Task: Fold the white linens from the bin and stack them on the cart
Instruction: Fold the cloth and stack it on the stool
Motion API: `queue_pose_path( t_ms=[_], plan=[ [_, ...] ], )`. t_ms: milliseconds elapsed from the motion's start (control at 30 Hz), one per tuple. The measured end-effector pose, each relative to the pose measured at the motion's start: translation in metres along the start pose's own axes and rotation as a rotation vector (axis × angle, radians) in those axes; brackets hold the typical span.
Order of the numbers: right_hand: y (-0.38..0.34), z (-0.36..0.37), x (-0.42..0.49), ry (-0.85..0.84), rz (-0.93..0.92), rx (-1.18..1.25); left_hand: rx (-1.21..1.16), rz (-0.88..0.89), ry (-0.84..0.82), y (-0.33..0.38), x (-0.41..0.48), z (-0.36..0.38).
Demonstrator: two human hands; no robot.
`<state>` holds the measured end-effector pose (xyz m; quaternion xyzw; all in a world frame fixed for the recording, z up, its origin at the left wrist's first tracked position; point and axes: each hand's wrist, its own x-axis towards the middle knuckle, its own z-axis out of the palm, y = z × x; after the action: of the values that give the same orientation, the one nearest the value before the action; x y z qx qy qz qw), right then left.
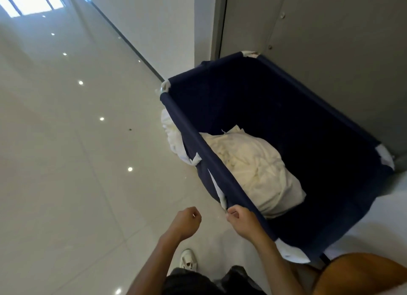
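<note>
One crumpled bundle of white linens point(253, 169) lies low in the navy bin point(286, 109), against its near wall; expect it light, limp and sprawling, so gather a thick fold on top. Your right grip point(241, 221) curls on the bin's near rim; your left grip point(187, 221) is balled, empty. How many pieces the bundle holds is hidden, and no cart shows.
</note>
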<state>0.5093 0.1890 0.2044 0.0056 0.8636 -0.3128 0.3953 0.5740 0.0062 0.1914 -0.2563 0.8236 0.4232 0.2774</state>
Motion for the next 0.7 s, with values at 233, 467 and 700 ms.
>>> queue_pose_path(
  t_ms=[233, 467, 700],
  plan=[
    [-0.029, -0.037, 0.050, 0.120, 0.006, 0.108, 0.070, 0.072, -0.095, 0.044, 0.060, -0.028],
    [-0.034, -0.086, 0.112, 0.168, 0.047, 0.235, 0.225, 0.222, -0.139, 0.138, 0.134, -0.057],
    [-0.005, -0.114, 0.145, 0.211, 0.195, 0.399, 0.366, 0.192, -0.270, 0.185, 0.190, -0.029]
  ],
)
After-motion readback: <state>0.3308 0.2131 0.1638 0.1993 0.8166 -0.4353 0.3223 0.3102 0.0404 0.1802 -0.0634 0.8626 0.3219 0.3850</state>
